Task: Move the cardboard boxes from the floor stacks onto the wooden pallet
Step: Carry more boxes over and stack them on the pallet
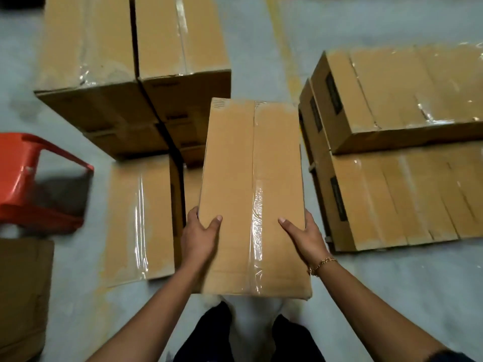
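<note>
A tall brown cardboard box stack (pixel 130 61) stands ahead-left of us, lower taped boxes (pixel 405 178) right, a red plastic chair (pixel 28 178) far left. Between them our left hand (pixel 200 237) and right hand (pixel 305 236) grip a long taped cardboard box (pixel 251 184) by its sides, thumbs on top.

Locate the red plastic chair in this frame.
Head view, left edge: the red plastic chair stands on the floor, left of the low taped cardboard box.
</note>
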Available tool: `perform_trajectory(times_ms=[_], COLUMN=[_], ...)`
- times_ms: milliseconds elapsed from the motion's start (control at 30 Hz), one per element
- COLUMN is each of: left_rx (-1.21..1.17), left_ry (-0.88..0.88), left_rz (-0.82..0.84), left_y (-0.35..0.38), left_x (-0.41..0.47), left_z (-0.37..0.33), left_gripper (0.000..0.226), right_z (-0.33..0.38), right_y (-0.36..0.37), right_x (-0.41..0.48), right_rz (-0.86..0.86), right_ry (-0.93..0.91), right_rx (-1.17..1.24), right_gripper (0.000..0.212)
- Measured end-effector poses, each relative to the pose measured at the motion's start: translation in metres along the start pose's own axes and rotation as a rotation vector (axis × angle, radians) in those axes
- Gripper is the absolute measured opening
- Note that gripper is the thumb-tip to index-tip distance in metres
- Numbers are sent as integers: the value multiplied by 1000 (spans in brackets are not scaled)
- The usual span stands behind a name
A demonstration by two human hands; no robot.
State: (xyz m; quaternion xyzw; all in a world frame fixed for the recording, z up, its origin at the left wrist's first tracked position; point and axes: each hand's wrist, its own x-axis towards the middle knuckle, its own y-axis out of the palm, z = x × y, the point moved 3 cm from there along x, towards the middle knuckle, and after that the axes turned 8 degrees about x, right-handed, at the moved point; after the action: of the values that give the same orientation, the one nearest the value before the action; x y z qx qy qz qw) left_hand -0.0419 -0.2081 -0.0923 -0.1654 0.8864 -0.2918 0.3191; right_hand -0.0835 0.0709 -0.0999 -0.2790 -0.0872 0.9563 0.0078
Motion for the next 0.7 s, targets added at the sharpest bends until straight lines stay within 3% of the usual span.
perform_trajectory(times_ms=[167,367,567,700], left_rx=[12,-29,0,30], left_ry=[104,175,217,194], left_rz=[87,171,269,332], left_y=[35,127,213,256], left_x=[-62,-135,-194,-218], left_z=[-56,-115,-172,-206], left_gripper=[69,67,54,41], right_z=[11,-5,-29,-38], right_y=[-94,-229,-351,-408], right_x=[-47,-88,-106,-104], right_rz=[-76,-176,-244,-245], right_ry=[-67,-91,-40,-26], right_rx=[54,79,62,84], right_gripper=[58,48,77,70])
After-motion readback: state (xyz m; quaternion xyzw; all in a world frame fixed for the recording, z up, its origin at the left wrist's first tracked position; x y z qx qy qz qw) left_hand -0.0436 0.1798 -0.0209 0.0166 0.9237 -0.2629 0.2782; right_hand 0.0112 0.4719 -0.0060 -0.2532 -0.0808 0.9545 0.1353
